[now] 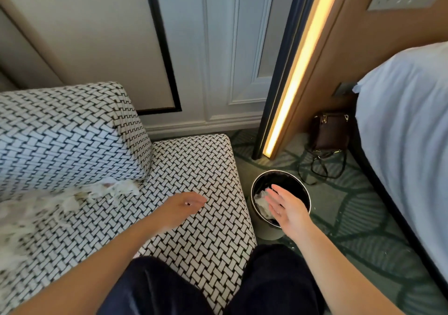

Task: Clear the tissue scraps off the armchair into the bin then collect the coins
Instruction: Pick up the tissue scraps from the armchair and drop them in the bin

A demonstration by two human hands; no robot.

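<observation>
A black-and-white woven armchair (pixel 194 169) fills the left of the view. White tissue scraps (pixel 106 191) lie strewn along the seat by the backrest, trailing off to the left edge. A round black bin (pixel 300 188) stands on the carpet right of the seat, with crumpled tissue (pixel 263 205) inside. My right hand (pixel 286 208) hovers flat over the bin's mouth, fingers spread, holding nothing. My left hand (pixel 184 204) rests over the seat, fingers loosely extended, empty as far as I can see. No coins are visible.
A bed with white linen (pixel 407 145) runs along the right. A dark brown handbag (pixel 331 133) with straps lies on the green patterned carpet behind the bin. A lit wooden panel (pixel 291 96) and white wall stand behind. My dark-trousered knees are at the bottom.
</observation>
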